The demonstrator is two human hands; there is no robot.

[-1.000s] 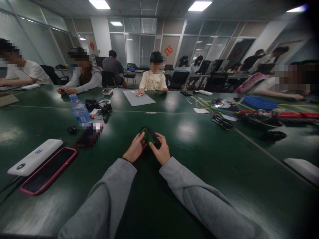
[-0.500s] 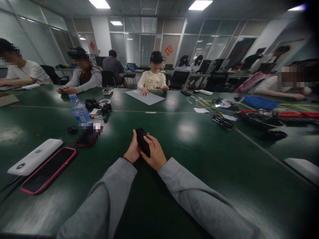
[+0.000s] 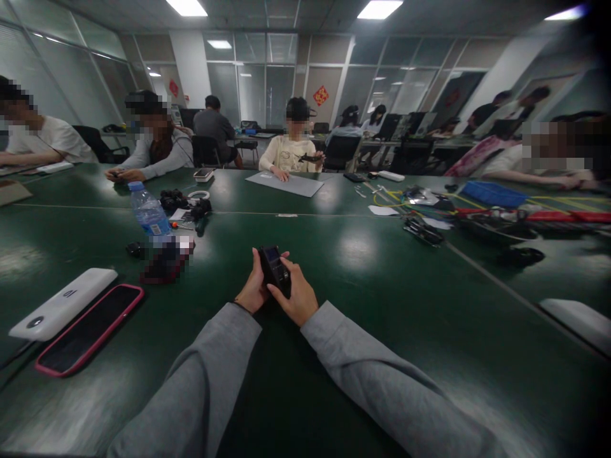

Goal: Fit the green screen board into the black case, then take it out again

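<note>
While half a second ago the small black handheld device point(image 3: 275, 270) showed only its plain dark back, it now faces up, with a little bluish screen near its top and buttons below. Both hands are together and closed on it, above the dark green glossy table point(image 3: 382, 305), straight in front of the person in grey sleeves. The left hand point(image 3: 252, 289) cups the device's left edge, thumb raised along its side; the right hand point(image 3: 298, 296) wraps it from the right, fingers laid across its lower face. The hands sit at almost the same spot as before. To the left lie a white oblong power bank point(image 3: 62, 303) and, just beside it, a dark phone in a pink case point(image 3: 88, 329), well apart from the hands. Farther back stands a clear plastic water bottle with a blue cap point(image 3: 147, 210). Across the table, a seated person in a cream top point(image 3: 286, 152) now holds something dark above a grey mat point(image 3: 291, 184), where earlier one hand rested on it.
</note>
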